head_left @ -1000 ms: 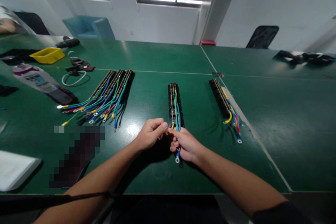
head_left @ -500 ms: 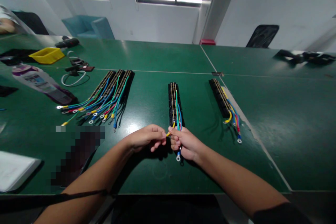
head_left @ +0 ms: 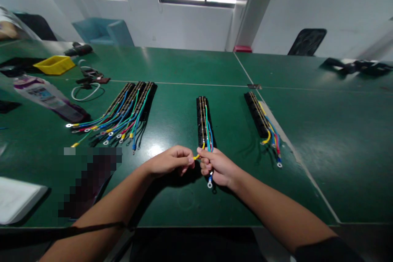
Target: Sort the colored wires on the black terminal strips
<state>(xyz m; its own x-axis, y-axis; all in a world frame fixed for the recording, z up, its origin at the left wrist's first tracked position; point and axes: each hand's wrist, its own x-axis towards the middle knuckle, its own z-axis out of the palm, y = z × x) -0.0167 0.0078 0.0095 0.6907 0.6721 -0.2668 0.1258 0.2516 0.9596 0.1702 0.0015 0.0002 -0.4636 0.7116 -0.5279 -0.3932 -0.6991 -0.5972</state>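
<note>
In the middle of the green table lies a black terminal block (head_left: pixel 202 118) with metal strips and coloured wires. From its near end a short yellow wire (head_left: pixel 201 152) bends to the left. My left hand (head_left: pixel 173 161) is closed, pinching the end of that wire between thumb and forefinger. My right hand (head_left: pixel 218 166) is closed around the green, blue and red wires, with its thumb against the yellow one. A ring terminal (head_left: pixel 210 184) with a blue sleeve sticks out below my right fingers. The fingers hide the yellow wire's tip.
Several wired terminal blocks (head_left: pixel 144 100) lie side by side at the left, and another terminal block (head_left: pixel 257 114) at the right. A bottle (head_left: pixel 50 98), a yellow tray (head_left: pixel 55 64), a white box (head_left: pixel 21 200) and a power drill (head_left: pixel 78 49) are on the left side.
The yellow wire's end is bent slightly more to the left and up with my left fingers. The ring terminal below my right hand has shifted slightly upward and right.
</note>
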